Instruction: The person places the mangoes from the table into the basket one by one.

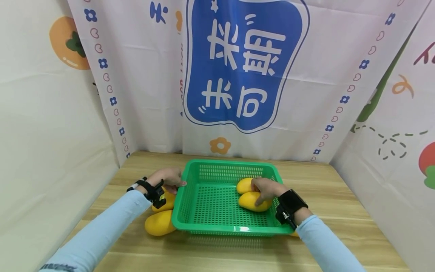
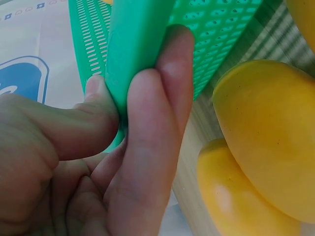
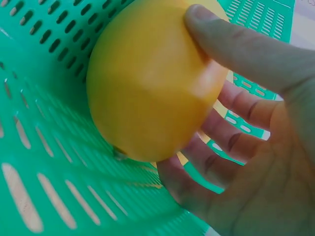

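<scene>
Mangoes [image 1: 249, 203]: two lie side by side inside the basket [image 1: 221, 227], the near one at 3 o'clock and the far mango [image 1: 244, 186] at 2, counting the far side as 12.
Right hand [image 1: 266, 189]: grips the near mango, thumb over its upper side, fingers curled round it; whether it is being set down or picked up cannot be told.
Left hand [image 1: 170, 178]: closed on the rim between 9 and 10 o'clock, thumb inside and fingers outside, seemingly steadying the basket.
Bench [image 1: 326, 192]: carries a mango [image 1: 165, 204] outside the basket at 9 o'clock and another mango [image 1: 159, 223] at 8; a yellow sliver [image 1: 294, 234] shows by the rim at 4, probably one more.
Left wrist's corner: a cropped yellow shape [image 2: 304, 19], too little of it to match with the others.
Basket's progress: this looks like filling; if so, two mangoes are in, the near one not yet released, and the floor from 7 to 11 o'clock is bare.
Outer mangoes: at least two, likely three, left to load, so perhaps under halfway.
</scene>
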The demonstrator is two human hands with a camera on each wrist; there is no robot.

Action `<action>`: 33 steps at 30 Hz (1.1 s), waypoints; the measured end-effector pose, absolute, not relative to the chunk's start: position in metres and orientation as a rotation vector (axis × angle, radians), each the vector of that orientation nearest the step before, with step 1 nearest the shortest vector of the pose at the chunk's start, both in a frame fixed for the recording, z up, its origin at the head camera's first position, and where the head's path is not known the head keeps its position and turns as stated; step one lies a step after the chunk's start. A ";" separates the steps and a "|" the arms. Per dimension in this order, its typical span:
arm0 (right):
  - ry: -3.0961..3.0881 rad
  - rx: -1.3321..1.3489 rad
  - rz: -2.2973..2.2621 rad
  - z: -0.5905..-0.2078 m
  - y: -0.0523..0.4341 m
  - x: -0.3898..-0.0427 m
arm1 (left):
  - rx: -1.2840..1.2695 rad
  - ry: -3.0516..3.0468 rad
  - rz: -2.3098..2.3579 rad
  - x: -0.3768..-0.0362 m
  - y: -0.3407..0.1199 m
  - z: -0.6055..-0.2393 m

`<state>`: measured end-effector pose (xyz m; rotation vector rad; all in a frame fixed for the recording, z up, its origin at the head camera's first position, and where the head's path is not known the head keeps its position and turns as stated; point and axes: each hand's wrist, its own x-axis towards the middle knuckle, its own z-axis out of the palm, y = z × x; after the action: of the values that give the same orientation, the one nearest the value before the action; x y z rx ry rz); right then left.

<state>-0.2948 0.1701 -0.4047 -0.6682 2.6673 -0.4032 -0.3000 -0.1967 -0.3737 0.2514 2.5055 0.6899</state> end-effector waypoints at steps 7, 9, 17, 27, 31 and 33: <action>2.674 -0.666 -0.435 -0.400 0.172 -0.291 | 0.278 2.503 0.699 -0.301 -0.197 -0.374; 2.685 -0.646 -0.446 -0.400 0.173 -0.293 | 0.283 2.504 0.699 -0.301 -0.197 -0.374; 2.730 -0.688 -0.485 -0.388 0.177 -0.292 | 0.282 2.497 0.689 -0.300 -0.198 -0.373; 2.712 -0.736 -0.674 -0.378 0.184 -0.288 | 0.282 2.504 0.676 -0.301 -0.197 -0.373; 2.683 -0.701 -0.801 -0.374 0.188 -0.285 | 0.265 2.501 0.689 -0.301 -0.197 -0.374; 2.681 -0.683 -0.841 -0.372 0.191 -0.282 | 0.262 2.498 0.691 -0.301 -0.197 -0.375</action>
<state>-0.2824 0.1909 -0.3717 -0.6828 2.6811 -0.8409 -0.3013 -0.1965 -0.3745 0.2615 2.4983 0.6915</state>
